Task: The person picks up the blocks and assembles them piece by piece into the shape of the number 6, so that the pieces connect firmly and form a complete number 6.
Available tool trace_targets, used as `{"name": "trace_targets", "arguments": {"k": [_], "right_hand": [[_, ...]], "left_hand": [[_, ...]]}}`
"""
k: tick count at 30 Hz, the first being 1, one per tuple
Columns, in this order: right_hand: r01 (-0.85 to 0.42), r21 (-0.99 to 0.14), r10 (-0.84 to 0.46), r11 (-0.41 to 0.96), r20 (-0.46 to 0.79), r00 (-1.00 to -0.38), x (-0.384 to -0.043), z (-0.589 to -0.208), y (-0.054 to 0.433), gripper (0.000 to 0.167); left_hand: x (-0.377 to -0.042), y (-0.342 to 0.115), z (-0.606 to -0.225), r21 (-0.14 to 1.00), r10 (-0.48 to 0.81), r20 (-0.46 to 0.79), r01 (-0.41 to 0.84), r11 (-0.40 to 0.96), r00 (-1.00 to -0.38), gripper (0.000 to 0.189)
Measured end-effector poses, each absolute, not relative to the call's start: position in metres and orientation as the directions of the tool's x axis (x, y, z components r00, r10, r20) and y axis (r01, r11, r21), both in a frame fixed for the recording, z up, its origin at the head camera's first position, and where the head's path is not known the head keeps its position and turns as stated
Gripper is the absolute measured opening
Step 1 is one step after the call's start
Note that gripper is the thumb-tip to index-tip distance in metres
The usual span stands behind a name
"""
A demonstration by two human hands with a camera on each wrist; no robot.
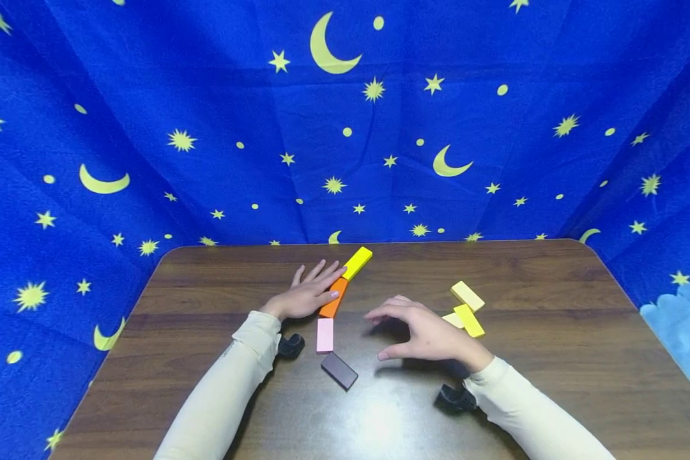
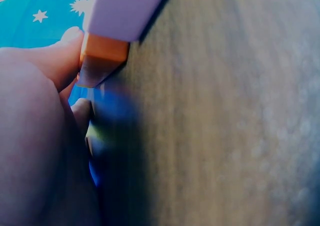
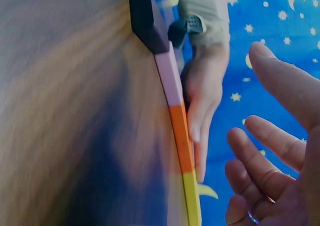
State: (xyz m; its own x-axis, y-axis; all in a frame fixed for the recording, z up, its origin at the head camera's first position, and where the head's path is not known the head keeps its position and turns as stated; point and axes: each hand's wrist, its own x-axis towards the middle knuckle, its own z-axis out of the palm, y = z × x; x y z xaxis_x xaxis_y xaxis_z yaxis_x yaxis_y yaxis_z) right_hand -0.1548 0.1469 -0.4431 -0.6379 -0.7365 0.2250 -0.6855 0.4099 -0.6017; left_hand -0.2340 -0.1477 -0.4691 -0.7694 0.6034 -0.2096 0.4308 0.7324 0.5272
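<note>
A row of flat blocks runs down the table, end to end: a yellow block, an orange block, a pink block and a dark block set at an angle. My left hand lies beside the row with fingers stretched out, its thumb and fingertips touching the orange block. In the left wrist view its thumb rests against the orange block's side. My right hand hovers right of the row, fingers loosely bent and nothing in them.
Right of my right hand lie a pale yellow block, a brighter yellow block and another pale block, partly hidden by the hand. The brown wooden table ends at a blue curtain with moons and stars.
</note>
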Motion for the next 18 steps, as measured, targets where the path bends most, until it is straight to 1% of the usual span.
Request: {"name": "trace_targets", "arguments": {"k": [6,10,13,16,18], "right_hand": [[-0.655,-0.626,-0.697,0.424,0.237,-0.677,-0.160,-0.443,0.172,0.060],[-0.622,-0.650,-0.644,0.437,0.257,-0.721,-0.164,-0.441,0.191,0.058],[-0.569,-0.695,-0.601,0.440,0.243,-0.761,-0.166,-0.441,0.204,0.057],[-0.538,-0.713,-0.569,0.449,0.236,-0.788,-0.168,-0.441,0.215,0.056],[-0.535,-0.707,-0.553,0.463,0.242,-0.798,-0.169,-0.441,0.222,0.057]], "left_hand": [[-0.234,-0.147,-0.470,0.533,0.607,-0.215,0.429,0.730,-0.765,0.061],[-0.234,-0.147,-0.470,0.542,0.610,-0.210,0.428,0.723,-0.764,0.061],[-0.234,-0.147,-0.469,0.539,0.610,-0.211,0.430,0.724,-0.764,0.061],[-0.234,-0.147,-0.468,0.534,0.606,-0.214,0.428,0.730,-0.766,0.061],[-0.234,-0.148,-0.468,0.533,0.603,-0.218,0.425,0.732,-0.767,0.061]]}}
